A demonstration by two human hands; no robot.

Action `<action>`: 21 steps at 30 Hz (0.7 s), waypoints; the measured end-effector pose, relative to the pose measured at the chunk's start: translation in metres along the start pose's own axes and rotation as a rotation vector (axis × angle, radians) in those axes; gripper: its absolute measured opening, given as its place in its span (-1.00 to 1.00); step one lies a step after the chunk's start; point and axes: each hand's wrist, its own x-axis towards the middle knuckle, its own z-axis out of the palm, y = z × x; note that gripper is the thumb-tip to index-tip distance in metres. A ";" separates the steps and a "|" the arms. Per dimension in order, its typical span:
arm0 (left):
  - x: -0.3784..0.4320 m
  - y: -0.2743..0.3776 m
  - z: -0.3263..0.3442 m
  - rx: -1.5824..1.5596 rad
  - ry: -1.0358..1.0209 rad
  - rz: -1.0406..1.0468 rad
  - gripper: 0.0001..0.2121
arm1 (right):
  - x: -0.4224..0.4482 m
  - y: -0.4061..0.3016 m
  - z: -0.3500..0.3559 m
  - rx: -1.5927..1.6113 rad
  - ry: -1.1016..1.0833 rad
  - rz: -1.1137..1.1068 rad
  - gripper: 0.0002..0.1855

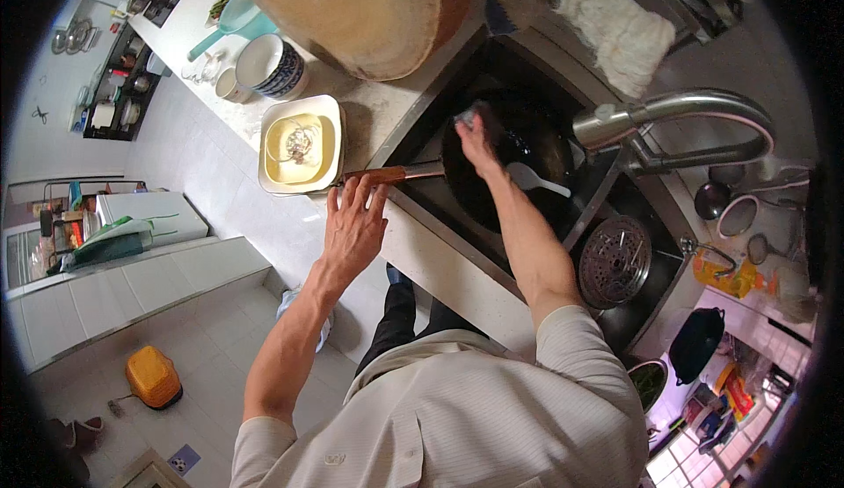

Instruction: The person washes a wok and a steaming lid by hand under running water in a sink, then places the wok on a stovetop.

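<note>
A dark wok (471, 201) sits in the sink basin, its wooden handle (379, 176) reaching over the counter's edge. The fingers of my left hand (354, 224) lie over that handle and hold it near its end. Inside the wok, my right hand (479, 145) presses a small greyish scrubber (467, 117) against the far left side; motion blur hides its details. A white spoon or ladle (537, 179) rests in the wok, just right of my right wrist. Beside the handle's end stand nested square dishes (338, 152), the inner one yellowish and containing something shiny.
A large round wooden board (356, 13) occupies the counter behind the dishes. Stacked bowls (270, 69) and a turquoise strainer (244, 20) stand left of it. The metal faucet (666, 115) arches over the sink's right side, near a perforated steel drain basket (615, 260). A white cloth (616, 30) hangs behind.
</note>
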 end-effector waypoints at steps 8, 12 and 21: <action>0.021 -0.003 0.013 0.001 0.080 0.044 -0.40 | -0.130 -0.028 -0.040 0.025 -0.514 -0.031 -0.45; 0.037 0.004 0.015 -0.009 0.028 0.085 -0.43 | -0.132 0.037 -0.074 -0.797 -0.535 -0.057 -0.59; 0.042 0.011 0.035 0.102 0.104 0.055 -0.56 | -0.064 0.035 -0.128 -1.198 0.114 -0.060 -0.61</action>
